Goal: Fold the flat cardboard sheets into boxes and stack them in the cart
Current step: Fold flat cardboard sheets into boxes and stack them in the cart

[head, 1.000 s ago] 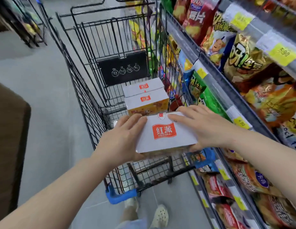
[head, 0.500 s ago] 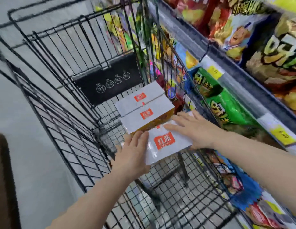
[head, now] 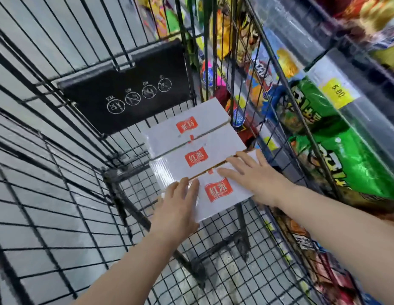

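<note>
So from my feed, both hands are down inside the black wire shopping cart (head: 59, 172), w/ the nearest white cardboard box with a red logo (head: 222, 192) sitting under them on the cart's mesh floor. Left hand (head: 178, 205) lies flat on the box's left end, fingers straight and together, palm on top, not wrapped round anything afaict. Right hand (head: 255, 177) is spread flat across the top right part, fingers straight and slightly apart, reaching toward the far edge; can't see the thumb so idk if it hooks the side. That box sits right up against a second white box with the same red logo (head: 196, 159), and a third white box w/ the logo upside down (head: 187, 124) is touching that one further on, so 3 in a row along the right side of the cart, running up to the black plastic flap with white round icons (head: 130, 84) at the far end. Thru the right-hand wire wall there's a store shelf w/ a green snack bag (head: 337, 155) and a yellow price tag (head: 337, 93). Pic is a bit blurry btw.
</note>
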The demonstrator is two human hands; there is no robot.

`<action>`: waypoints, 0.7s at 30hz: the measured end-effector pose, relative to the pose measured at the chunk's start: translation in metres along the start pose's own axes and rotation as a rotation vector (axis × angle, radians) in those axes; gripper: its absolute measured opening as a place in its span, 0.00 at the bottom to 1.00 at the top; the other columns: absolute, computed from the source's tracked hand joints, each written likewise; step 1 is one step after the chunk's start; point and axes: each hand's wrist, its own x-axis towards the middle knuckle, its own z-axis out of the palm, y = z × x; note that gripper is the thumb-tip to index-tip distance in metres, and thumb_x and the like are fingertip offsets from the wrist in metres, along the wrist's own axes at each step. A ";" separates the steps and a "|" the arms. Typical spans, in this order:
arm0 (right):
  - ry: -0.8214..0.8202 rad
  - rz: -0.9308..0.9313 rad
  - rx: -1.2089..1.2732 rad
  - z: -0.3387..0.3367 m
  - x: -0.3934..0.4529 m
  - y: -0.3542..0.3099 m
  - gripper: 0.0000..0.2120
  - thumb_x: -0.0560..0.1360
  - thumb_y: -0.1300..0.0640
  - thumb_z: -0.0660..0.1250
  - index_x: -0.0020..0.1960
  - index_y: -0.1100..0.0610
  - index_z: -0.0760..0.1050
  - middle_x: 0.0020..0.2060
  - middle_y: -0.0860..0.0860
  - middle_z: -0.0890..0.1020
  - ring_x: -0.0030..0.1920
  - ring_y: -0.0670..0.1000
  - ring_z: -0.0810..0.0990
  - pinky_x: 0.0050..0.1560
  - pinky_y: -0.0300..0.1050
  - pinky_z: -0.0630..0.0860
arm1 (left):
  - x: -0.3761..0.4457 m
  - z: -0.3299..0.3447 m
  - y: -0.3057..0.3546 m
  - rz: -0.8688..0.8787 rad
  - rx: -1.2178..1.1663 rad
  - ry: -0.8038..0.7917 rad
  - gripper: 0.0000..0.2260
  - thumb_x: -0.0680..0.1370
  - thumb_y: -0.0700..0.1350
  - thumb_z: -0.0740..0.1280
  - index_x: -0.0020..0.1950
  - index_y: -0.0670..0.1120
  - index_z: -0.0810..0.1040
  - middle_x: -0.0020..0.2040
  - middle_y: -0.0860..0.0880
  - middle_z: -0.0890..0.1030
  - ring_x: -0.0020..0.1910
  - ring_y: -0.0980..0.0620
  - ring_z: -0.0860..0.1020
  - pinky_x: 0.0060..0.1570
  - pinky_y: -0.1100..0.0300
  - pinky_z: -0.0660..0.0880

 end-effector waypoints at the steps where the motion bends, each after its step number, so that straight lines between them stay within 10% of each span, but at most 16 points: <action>1: -0.002 -0.003 0.009 0.003 0.005 0.003 0.47 0.71 0.72 0.62 0.74 0.45 0.36 0.75 0.52 0.38 0.74 0.57 0.36 0.71 0.64 0.40 | 0.005 0.002 0.001 -0.006 -0.007 -0.004 0.40 0.73 0.53 0.66 0.74 0.50 0.42 0.75 0.51 0.48 0.73 0.47 0.48 0.71 0.47 0.57; 12: -0.008 0.037 0.152 0.026 0.015 0.003 0.47 0.70 0.76 0.58 0.74 0.46 0.34 0.73 0.53 0.32 0.74 0.58 0.33 0.73 0.55 0.39 | 0.023 0.017 0.003 -0.021 0.081 -0.217 0.43 0.74 0.55 0.64 0.74 0.46 0.35 0.74 0.48 0.34 0.73 0.43 0.34 0.71 0.42 0.53; 21: 0.203 0.106 0.969 0.002 -0.035 0.006 0.22 0.75 0.59 0.64 0.68 0.55 0.66 0.66 0.53 0.70 0.66 0.49 0.68 0.57 0.32 0.63 | 0.002 -0.019 0.017 0.025 -0.030 -0.027 0.31 0.77 0.54 0.61 0.74 0.49 0.50 0.76 0.49 0.46 0.75 0.50 0.50 0.71 0.51 0.58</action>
